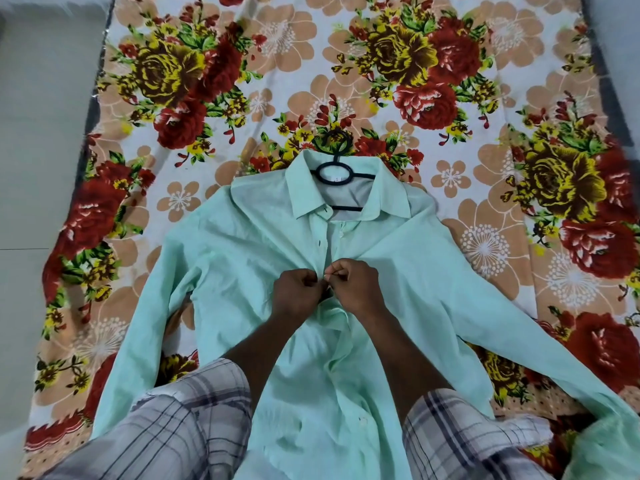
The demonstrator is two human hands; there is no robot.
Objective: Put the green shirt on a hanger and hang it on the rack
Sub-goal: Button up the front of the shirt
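The pale green shirt point(242, 258) lies face up on the flowered bedsheet point(381, 57), sleeves spread to both sides. A black hanger point(335, 175) sits inside its collar, with the hook poking out above the neck. My left hand point(296, 294) and my right hand point(356, 284) meet at the middle of the shirt's front. Both pinch the two front edges together at a button on the placket. The collar and the top of the front stand open above my hands.
The sheet covers a mattress, with grey floor point(38, 140) along its left side and a grey strip at the far right. My checked sleeves point(180, 420) fill the bottom of the view. No rack is in view.
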